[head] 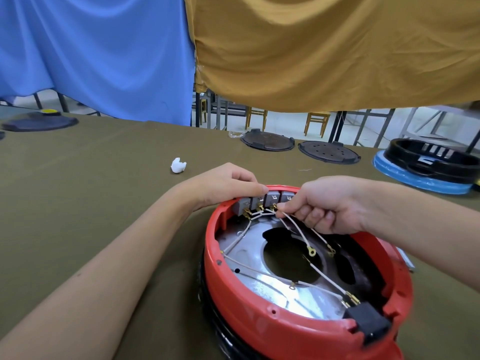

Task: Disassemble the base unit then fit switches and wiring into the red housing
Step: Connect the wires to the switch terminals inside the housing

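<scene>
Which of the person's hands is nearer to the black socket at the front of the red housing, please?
Right. The right hand pinches a white wire at the housing's far rim, over the side holding the black socket. The left hand holds the grey switches farther left.

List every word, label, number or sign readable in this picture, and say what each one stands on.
None can be read.
Red housing: no print or label shows on its wall.
Grey switches at the far rim: faint marks on their faces, too small and blurred to read.
Black socket at the near rim: no text shows.
Black ring at far right: a pale mark on its side, no legible letters.
</scene>
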{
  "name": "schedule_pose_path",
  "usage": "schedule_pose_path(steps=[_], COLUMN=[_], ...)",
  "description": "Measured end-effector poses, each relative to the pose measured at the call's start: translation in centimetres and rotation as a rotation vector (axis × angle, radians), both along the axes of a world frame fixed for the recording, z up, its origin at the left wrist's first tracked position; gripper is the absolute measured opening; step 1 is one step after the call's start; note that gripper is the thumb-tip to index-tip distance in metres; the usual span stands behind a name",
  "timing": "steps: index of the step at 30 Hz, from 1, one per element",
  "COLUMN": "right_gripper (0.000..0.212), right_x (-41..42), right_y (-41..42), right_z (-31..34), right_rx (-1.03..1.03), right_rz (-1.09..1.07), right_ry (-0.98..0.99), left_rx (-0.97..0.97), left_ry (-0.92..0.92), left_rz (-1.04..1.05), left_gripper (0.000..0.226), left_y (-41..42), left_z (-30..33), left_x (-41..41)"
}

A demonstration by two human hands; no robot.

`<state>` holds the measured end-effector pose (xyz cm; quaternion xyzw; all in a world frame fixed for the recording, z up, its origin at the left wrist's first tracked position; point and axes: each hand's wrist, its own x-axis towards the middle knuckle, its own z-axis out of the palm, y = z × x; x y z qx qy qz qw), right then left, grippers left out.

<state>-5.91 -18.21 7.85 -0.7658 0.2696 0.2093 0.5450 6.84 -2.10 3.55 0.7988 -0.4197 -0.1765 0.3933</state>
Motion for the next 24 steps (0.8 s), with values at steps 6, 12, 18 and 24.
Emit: schedule_pose_path(steps=[6,12,18,24], right_gripper=[0.019,0.02,0.024,0.027], right_x=[0.0,0.0,0.0,0.3], right_y=[0.3,1.2,1.8,2.2], right_z=[-0.2,-0.7,-1.2,-1.2], right_rx=[-0.01,-0.073,-0.056,-0.054], right_rz=[-0.025,-0.105,-0.173,-0.192], right_ry=[-0.019,-0.115,-0.175,-0.145], left_rx=[-0.033,-0.039,-0.042,-0.046], left_ry=[0.018,0.008,-0.005,-0.026], left_rz=[-0.005,-0.006,-0.017,-0.02], left_gripper=[0.055,0.043,0.041,0.047], left_y=[-0.1,-0.2,-0.2,-0.2], left_z=[0.1,0.0,0.0,0.2], left_x=[-0.1,0.0,0.1,-0.3])
